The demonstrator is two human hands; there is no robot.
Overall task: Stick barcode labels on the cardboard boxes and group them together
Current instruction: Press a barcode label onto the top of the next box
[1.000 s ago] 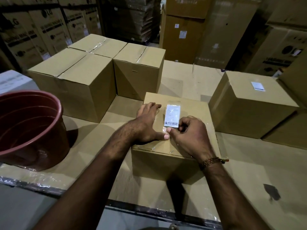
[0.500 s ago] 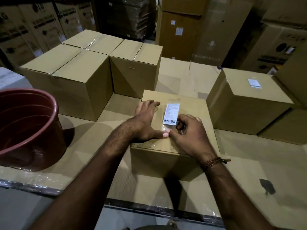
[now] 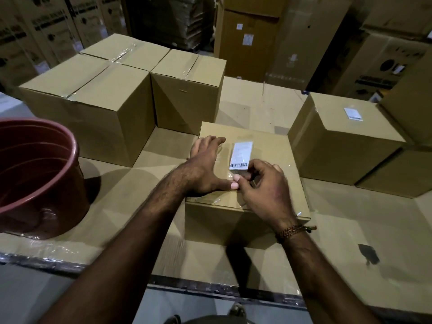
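A small cardboard box (image 3: pixel 273 148) stands in front of me on the cardboard-covered table. A white barcode label (image 3: pixel 241 155) under clear tape lies on its top. My left hand (image 3: pixel 205 167) rests flat on the box top left of the label, thumb stretched toward my right hand. My right hand (image 3: pixel 264 190) pinches the tape at the label's near edge. A box with a white label (image 3: pixel 353 114) on top (image 3: pixel 343 139) stands to the right. Three unlabelled boxes are grouped at the back left (image 3: pixel 93 101), (image 3: pixel 187 85), (image 3: pixel 126 50).
A dark red plastic bucket (image 3: pixel 39 178) stands at the left on the table. Another box (image 3: pixel 397 171) sits at the far right. Tall printed cartons (image 3: pixel 257 38) line the background. The table's front edge (image 3: pixel 210 288) runs close below my arms.
My right hand's fingers have shifted slightly along the label's near edge, pressing the tape. My left hand stays flat on the box.
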